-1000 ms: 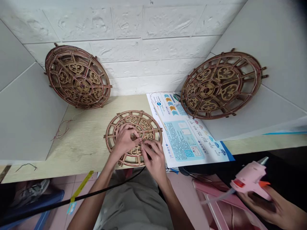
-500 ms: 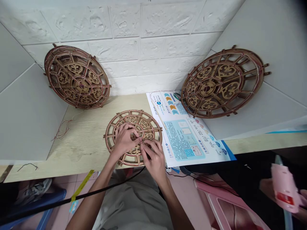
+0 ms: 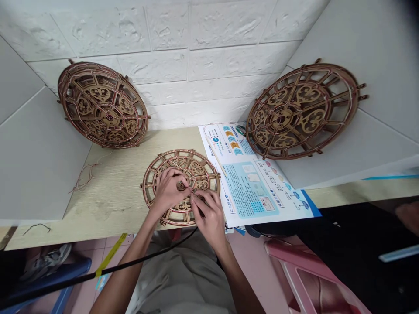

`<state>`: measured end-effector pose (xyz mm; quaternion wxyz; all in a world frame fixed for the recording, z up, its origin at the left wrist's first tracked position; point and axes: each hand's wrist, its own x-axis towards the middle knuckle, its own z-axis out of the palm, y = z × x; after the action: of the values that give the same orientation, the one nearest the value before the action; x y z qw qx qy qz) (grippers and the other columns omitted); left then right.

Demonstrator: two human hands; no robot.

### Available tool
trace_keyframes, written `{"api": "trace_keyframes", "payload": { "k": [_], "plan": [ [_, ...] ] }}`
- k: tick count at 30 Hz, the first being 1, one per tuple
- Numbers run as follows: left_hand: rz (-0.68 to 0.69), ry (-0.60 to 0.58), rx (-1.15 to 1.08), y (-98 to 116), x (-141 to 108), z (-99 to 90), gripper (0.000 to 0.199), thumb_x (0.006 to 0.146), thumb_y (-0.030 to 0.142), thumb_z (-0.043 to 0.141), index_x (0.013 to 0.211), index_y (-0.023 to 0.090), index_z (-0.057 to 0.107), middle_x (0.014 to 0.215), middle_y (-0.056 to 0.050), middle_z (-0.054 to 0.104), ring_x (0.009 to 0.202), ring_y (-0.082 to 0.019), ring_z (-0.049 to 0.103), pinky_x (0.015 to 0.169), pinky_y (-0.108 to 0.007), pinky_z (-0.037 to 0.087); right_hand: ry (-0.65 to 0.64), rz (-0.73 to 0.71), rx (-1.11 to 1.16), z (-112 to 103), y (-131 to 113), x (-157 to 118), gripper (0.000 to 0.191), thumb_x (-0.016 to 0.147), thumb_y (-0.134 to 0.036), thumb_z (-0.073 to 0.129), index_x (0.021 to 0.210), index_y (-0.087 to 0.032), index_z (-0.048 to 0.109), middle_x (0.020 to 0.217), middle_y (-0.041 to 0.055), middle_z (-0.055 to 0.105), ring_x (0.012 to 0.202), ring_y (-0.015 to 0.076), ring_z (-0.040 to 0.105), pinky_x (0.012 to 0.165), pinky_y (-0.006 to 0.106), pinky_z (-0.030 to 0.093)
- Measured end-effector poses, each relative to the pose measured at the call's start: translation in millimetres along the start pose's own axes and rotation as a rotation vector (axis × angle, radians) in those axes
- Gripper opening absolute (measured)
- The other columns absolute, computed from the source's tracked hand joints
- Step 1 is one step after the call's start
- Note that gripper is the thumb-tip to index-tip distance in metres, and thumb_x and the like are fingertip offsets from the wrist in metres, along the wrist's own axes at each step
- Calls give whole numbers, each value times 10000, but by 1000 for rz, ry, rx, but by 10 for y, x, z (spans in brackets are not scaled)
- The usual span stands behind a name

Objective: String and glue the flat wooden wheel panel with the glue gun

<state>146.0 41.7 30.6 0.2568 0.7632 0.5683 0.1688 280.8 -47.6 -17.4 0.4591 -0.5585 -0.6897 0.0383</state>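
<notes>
A round openwork brown disc (image 3: 196, 168) with reddish wire along its rings lies flat on the pale table (image 3: 121, 187). My left hand (image 3: 172, 189) rests over its middle, thumb and forefinger pinched together near the centre. Close against it on the right, my right hand (image 3: 207, 211) is also pinched, its fingertips meeting the left ones. What the fingertips hold looks like thin wire, too small to tell for certain. The hands hide part of the disc's centre and lower half.
Similar discs lean at the left (image 3: 104, 104) and right (image 3: 303, 111) against grey panels. A printed sheet (image 3: 252, 192) lies right of the work. Loose wire (image 3: 87, 174) is at the left. A black cable (image 3: 131, 264) crosses my left arm.
The pink tool at the lower right has left view; a light blue stick shows there, with part of a person's hand higher up. My hands keep nearly the same pinch. The view has shifted slightly.
</notes>
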Motion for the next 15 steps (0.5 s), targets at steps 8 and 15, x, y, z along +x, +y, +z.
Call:
{"api": "trace_keyframes", "payload": {
  "k": [8,15],
  "plan": [
    [25,22,8,-43,13,25,47,743,260,752,735,257,706,1177,-15,655,1348,-288,446,1178,-505,266,-2,5,-1,-6,-5,9,229,982,-152,537,1048,-237,739,1056,87,687,1018,259,560,851,439,539],
    [7,-6,-6,-33,26,1,77,778,311,765,746,258,721,1183,-18,655,1351,-279,441,1182,-518,245,-4,-3,7,-3,-3,5,209,976,-135,549,1040,-220,730,1063,91,685,1022,262,550,845,442,532]
  ]
}}
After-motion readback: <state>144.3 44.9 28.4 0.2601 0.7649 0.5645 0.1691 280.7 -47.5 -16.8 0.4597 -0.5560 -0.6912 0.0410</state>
